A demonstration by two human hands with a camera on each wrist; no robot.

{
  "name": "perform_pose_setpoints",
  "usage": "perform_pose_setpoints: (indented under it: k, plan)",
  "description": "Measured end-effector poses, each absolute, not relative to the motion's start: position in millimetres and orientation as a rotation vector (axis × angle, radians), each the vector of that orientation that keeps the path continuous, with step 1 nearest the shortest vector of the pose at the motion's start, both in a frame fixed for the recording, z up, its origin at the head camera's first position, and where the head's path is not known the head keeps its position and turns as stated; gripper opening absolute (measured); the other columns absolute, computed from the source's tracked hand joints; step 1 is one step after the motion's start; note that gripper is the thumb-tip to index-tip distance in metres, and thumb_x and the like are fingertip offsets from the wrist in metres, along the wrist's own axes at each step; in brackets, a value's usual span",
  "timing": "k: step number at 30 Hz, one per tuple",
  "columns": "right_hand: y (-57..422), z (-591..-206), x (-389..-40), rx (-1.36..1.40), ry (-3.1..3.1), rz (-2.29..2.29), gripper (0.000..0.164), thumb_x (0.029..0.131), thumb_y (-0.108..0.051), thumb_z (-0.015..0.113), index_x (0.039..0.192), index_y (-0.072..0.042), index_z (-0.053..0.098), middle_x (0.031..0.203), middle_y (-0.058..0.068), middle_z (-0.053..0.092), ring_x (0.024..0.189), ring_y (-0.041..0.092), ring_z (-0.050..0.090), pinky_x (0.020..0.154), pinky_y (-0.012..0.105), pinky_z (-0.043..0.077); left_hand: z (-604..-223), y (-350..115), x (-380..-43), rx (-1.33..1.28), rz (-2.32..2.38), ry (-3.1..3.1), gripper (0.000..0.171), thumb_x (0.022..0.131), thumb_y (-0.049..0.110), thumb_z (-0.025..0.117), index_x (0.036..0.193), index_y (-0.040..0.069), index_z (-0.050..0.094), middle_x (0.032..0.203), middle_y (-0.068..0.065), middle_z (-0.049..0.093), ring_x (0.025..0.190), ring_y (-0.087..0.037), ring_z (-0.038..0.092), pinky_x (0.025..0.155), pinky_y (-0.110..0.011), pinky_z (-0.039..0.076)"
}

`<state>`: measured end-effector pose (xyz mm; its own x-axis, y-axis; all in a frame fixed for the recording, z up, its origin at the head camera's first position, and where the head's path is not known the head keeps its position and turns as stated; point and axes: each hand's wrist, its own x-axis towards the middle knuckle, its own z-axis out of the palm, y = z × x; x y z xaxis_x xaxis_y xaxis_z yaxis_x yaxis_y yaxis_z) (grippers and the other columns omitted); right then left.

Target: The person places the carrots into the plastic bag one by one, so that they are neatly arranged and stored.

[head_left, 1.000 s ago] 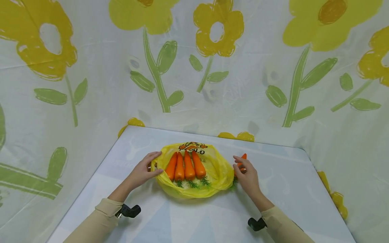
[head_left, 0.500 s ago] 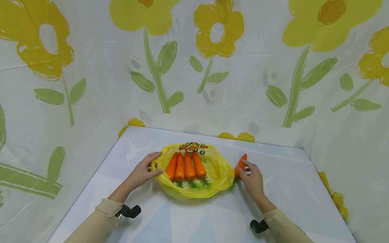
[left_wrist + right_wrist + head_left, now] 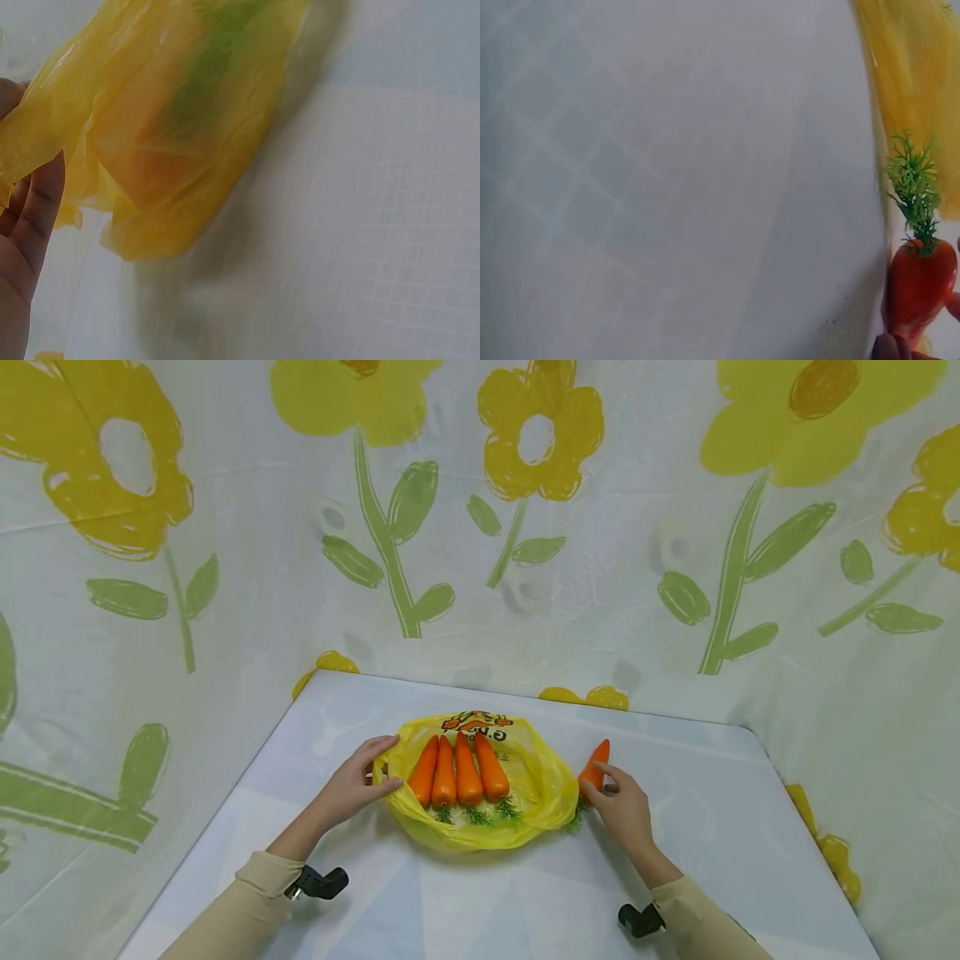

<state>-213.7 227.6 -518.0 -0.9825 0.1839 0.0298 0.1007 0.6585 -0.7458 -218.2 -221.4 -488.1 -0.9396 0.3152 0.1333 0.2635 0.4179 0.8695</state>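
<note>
A yellow plastic bag lies spread with its mouth up. Several orange carrots lie side by side in it, green tops toward the person. My left hand holds the bag's left edge between thumb and fingers; in the left wrist view the yellow film runs through that grip. Just right of the bag, another carrot rests with its tip pointing away. My right hand pinches this carrot, thumb and fingers on opposite sides. The right wrist view shows its orange body and leafy top beside the bag.
A pale table with a faint blue pattern carries everything. Behind it and at both sides hangs a white curtain printed with yellow flowers. Black wrist cameras sit at the left cuff and the right cuff.
My right hand has shifted slightly right and toward me, so more of the loose carrot shows, and its fingers have closed on it. The left hand and the bag stay in place.
</note>
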Motion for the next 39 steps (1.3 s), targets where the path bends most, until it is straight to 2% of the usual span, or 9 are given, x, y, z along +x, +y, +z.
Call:
perform_pose_setpoints:
  k: [6,11,16,26,39]
  plan:
    - [226.2,-518.5,-214.9,-0.232,-2.825,1.175,0.051,0.093,-0.032,0.073,0.136,-0.006,0.064,0.130,0.020,0.063,0.101,0.030,0.064,0.070,0.029,0.054,-487.2,-220.7,-218.0,0.526,1.579,2.601,0.071,0.093,0.017,0.076,0.153,0.002,0.042,0.155,-0.022,0.036,0.138,-0.045,0.043,0.105,-0.055,0.047]
    - [225.6,-518.0,-215.4,-0.220,-2.824,1.161,0.050,0.092,-0.029,0.074,0.135,-0.006,0.065,0.116,0.018,0.069,0.089,0.027,0.063,0.064,0.028,0.051,-486.6,-220.3,-217.8,0.521,1.577,2.600,0.071,0.093,0.016,0.076,0.153,0.001,0.042,0.156,-0.022,0.036,0.138,-0.045,0.043,0.105,-0.054,0.048]
    - [228.2,-516.0,-213.1,-0.221,-2.812,1.180,0.048,0.090,-0.025,0.073,0.133,-0.007,0.066,0.109,0.017,0.070,0.082,0.024,0.063,0.060,0.027,0.050,-488.1,-220.6,-218.5,0.520,1.564,2.610,0.070,0.093,0.016,0.075,0.153,0.001,0.042,0.156,-0.022,0.036,0.138,-0.045,0.043,0.104,-0.053,0.048]
    - [244.5,-512.5,-200.7,-0.296,-2.837,1.177,0.049,0.088,-0.022,0.071,0.134,-0.007,0.066,0.118,0.021,0.068,0.087,0.026,0.063,0.060,0.027,0.050,-490.5,-220.4,-219.5,0.514,1.538,2.637,0.071,0.093,0.019,0.076,0.154,0.003,0.042,0.156,-0.021,0.036,0.138,-0.045,0.043,0.106,-0.054,0.046]
    - [273.4,-512.0,-184.2,-0.296,-2.872,1.206,0.050,0.092,-0.023,0.071,0.138,-0.004,0.062,0.127,0.027,0.064,0.102,0.034,0.064,0.065,0.030,0.052,-489.4,-220.7,-220.6,0.519,1.525,2.649,0.071,0.093,0.019,0.075,0.154,0.003,0.041,0.156,-0.021,0.036,0.138,-0.044,0.043,0.105,-0.053,0.047]
